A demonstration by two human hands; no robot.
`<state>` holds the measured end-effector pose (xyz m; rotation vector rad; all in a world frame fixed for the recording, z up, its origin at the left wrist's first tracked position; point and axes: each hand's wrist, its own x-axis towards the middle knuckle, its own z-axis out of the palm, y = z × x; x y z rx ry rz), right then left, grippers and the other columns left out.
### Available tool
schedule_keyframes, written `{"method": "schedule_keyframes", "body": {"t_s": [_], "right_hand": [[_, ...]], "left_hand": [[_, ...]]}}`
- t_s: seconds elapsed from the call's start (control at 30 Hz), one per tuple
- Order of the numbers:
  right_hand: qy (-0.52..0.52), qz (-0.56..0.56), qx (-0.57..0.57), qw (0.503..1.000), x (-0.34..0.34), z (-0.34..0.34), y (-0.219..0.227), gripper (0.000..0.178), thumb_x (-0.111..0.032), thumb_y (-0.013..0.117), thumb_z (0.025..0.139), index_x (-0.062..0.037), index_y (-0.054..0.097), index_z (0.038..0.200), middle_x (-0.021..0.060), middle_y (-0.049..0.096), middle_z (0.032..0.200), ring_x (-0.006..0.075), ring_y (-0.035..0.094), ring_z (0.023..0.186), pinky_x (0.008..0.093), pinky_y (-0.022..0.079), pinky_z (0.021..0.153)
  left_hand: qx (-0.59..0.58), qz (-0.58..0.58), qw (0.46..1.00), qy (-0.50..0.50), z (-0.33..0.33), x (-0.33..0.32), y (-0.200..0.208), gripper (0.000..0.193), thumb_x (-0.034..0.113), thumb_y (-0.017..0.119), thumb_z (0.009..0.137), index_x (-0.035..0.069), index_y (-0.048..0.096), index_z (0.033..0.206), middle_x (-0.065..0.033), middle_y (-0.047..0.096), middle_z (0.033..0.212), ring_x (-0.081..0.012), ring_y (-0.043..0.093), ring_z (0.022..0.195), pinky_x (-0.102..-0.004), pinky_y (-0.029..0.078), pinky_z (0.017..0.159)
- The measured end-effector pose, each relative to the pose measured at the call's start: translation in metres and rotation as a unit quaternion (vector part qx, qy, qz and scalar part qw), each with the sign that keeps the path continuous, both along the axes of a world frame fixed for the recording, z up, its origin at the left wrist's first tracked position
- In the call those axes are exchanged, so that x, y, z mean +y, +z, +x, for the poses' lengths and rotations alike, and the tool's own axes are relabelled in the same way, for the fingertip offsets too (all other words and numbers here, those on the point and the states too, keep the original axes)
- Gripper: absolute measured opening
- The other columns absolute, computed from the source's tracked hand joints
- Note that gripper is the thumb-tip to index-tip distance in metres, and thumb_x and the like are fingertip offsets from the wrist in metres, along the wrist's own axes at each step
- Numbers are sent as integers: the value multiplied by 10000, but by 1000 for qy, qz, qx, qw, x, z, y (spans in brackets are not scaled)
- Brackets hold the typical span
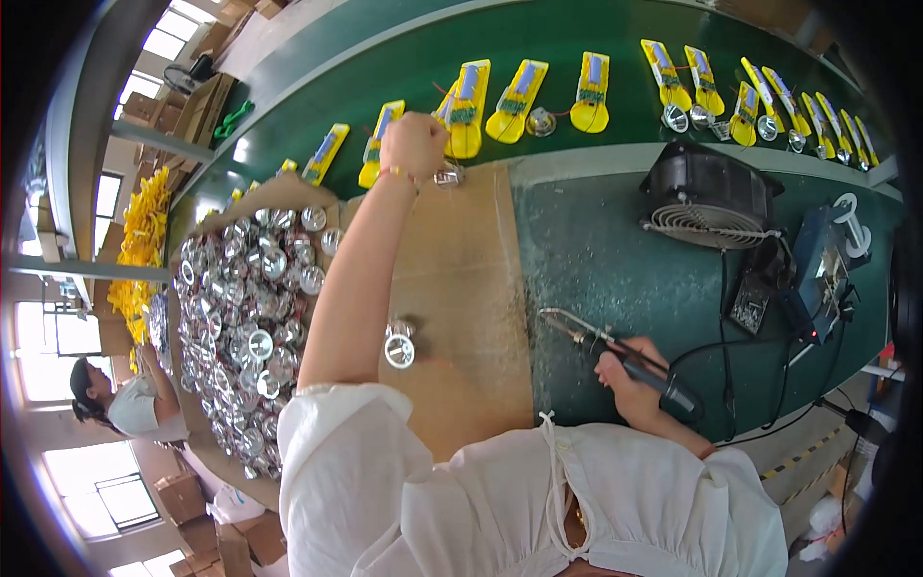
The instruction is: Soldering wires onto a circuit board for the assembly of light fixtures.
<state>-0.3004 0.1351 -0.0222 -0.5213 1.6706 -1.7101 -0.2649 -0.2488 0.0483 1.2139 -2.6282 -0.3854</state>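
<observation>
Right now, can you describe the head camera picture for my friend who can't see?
A person's right hand holds a soldering iron over a green worktable, while the left hand reaches toward a row of yellow casings with circuit boards. Shiny reflector cups lie heaped on the left, and a black fan stands on the right.

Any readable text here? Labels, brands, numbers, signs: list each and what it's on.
None legible.
Yellow casings and blue cells: too small to read.
Iron in the right hand: nothing readable.
Fan, blue station: nothing readable.
Boxes, back left: too small and blurred.
</observation>
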Motion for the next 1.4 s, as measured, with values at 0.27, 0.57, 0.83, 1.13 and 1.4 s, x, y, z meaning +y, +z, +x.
{"method": "schedule_keyframes", "body": {"t_s": [0.27,0.57,0.83,1.13,1.4], "right_hand": [[37,-4,81,996,5,-9,-3,194,-74,708,730,-12,567,850,62,627,666,84,584,570,227,465,516],[22,8,95,995,0,-10,-3,178,-70,696,737,-12,573,851,57,627,664,86,594,580,225,465,514],[10,13,108,994,3,-4,-9,180,-88,704,729,-20,591,852,62,621,669,81,581,581,222,455,525],[-7,-28,65,997,-2,-9,-4,187,-57,722,687,-20,577,798,86,620,673,142,599,569,243,449,514],[-9,-81,103,991,-7,-14,-9,200,-32,722,666,-15,573,799,96,614,651,148,593,530,248,438,470]], "left_hand": [[97,-161,980,-58,-66,1,-9,163,270,607,771,133,653,844,-77,592,912,-271,588,836,-366,472,687],[-22,-161,986,-24,-83,23,-18,354,393,645,750,87,588,919,-78,590,939,-241,576,917,-374,481,730],[9,-90,996,-15,-141,-33,-15,431,353,608,724,48,610,1029,-134,632,981,-280,598,936,-354,472,819],[-168,-42,982,-79,-196,-58,-38,443,421,573,783,13,623,950,-193,616,980,-314,600,906,-376,478,792],[70,255,964,-42,-165,-75,-51,473,224,564,847,65,428,1271,-109,645,854,-163,623,657,-317,508,628]]}}
